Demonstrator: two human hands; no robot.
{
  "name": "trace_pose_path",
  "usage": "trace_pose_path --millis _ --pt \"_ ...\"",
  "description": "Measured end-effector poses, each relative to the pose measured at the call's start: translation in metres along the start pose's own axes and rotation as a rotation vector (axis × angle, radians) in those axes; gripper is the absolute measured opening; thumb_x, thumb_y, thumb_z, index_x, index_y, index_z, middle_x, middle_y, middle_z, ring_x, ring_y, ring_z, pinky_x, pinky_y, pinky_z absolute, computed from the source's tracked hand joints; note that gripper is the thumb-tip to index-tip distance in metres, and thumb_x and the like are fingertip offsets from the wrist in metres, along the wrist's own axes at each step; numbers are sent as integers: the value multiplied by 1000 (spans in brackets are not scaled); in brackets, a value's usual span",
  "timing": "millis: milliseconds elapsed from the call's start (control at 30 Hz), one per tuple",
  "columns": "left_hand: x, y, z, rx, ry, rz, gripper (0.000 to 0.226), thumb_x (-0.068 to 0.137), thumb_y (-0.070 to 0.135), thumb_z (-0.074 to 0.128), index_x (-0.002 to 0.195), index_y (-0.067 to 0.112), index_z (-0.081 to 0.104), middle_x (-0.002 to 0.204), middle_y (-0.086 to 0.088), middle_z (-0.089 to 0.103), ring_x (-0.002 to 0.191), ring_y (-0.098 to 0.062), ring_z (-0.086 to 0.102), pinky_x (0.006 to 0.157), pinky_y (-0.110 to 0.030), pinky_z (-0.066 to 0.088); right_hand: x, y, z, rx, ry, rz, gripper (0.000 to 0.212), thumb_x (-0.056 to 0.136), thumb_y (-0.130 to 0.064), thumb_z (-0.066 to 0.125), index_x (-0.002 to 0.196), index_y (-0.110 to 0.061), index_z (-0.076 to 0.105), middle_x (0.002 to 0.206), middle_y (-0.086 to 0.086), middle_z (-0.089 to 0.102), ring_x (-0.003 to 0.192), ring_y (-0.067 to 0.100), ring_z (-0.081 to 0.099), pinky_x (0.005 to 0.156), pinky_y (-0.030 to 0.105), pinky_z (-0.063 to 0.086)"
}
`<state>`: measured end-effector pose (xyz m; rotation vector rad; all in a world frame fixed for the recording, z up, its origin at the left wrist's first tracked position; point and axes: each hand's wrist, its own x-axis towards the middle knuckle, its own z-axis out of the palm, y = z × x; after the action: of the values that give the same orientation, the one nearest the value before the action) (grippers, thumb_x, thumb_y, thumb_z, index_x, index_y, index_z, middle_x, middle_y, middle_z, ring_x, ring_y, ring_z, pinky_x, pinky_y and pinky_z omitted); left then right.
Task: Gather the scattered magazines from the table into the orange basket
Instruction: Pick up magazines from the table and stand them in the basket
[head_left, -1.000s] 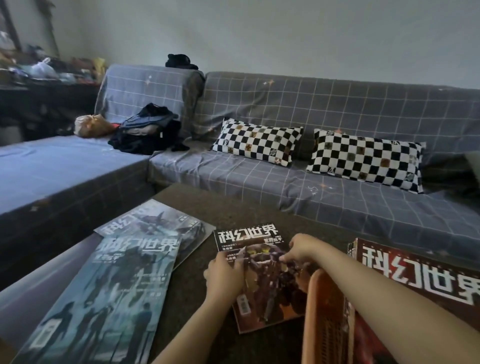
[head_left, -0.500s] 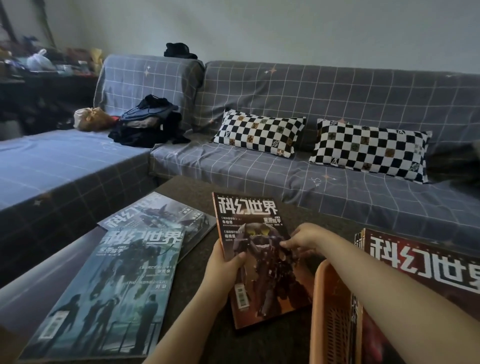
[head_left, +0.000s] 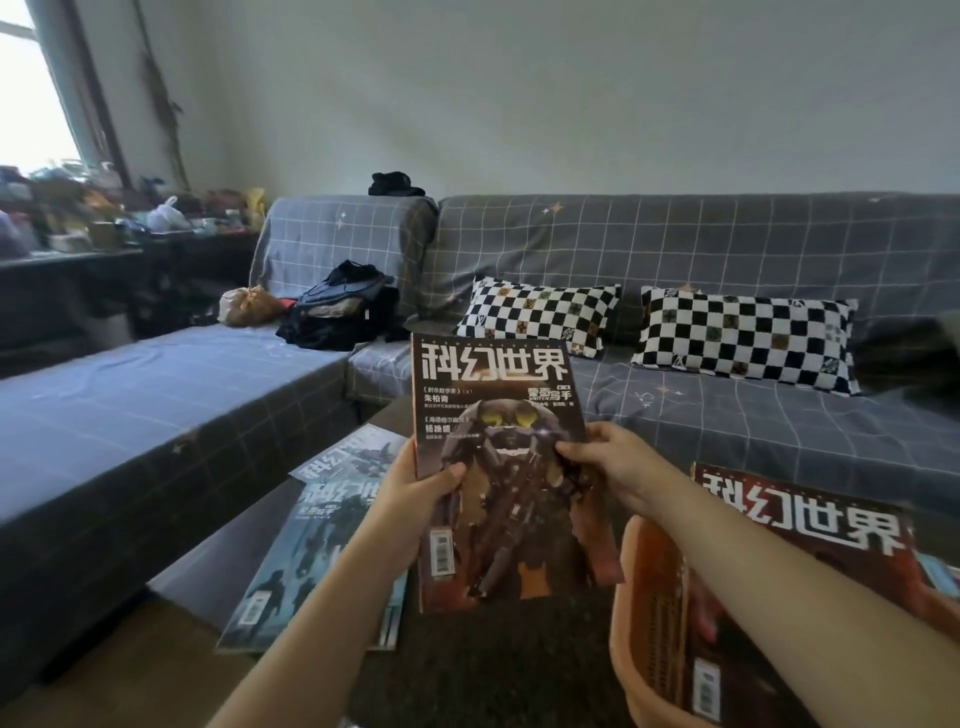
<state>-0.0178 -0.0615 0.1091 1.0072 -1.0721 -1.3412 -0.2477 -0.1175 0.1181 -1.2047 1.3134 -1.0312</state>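
Head view: both hands, left hand (head_left: 410, 499) and right hand (head_left: 608, 462), grasp the brown robot-cover magazine (head_left: 498, 467) with curled fingers, raised beside the orange basket (head_left: 649, 623).

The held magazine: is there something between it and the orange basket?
Nothing visible blocks the way. Both hands, left and right, hold the magazine just left of the orange basket, which already holds a red magazine.

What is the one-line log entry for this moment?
step: lift | left hand: grips brown magazine | right hand: grips it | orange basket: holds red magazine | table: two blue magazines
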Motion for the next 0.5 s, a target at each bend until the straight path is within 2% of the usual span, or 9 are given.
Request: trace_pose_path --millis 100,200,267,433,500 --pt "-23 15 12 -14 -61 1 33 89 -4 57 120 7 51 105 -21 67 87 -33 66 76 -45 54 -36 -9 -10 77 -57 -20 30 78 -11 69 107 -7 59 91 12 74 87 27 70 72 36 52" --pt "-42 22 31 -24 -106 -22 38 89 -4 57 124 6 49 115 -26 64 94 -37 64 84 -52 51 -69 -13 -29 115 -25 -34 27 79 -8 68 104 -9 59 92 14 74 90 30 69 78 41 53" --pt "-50 21 46 -26 -141 -38 38 89 -4 58 124 7 48 116 -27 63 93 -36 64 85 -52 51 -90 -13 -44 147 5 -29 28 79 -7 67 105 -9 59 94 16 73 89 31 69 76 41 54" --pt "-57 3 95 14 -228 -62 32 88 -6 58 116 9 53 97 -15 71 77 -26 70 65 -37 58 -136 -4 -90 177 150 -31 28 78 -6 69 104 -14 59 92 15 73 84 29 70 68 38 54" --pt "-56 -7 114 12 -280 -94 33 88 -7 58 116 10 53 99 -17 71 78 -27 71 66 -38 58 -150 5 -107 198 214 -32 27 78 -5 68 103 -13 60 92 17 73 85 31 69 71 39 54"
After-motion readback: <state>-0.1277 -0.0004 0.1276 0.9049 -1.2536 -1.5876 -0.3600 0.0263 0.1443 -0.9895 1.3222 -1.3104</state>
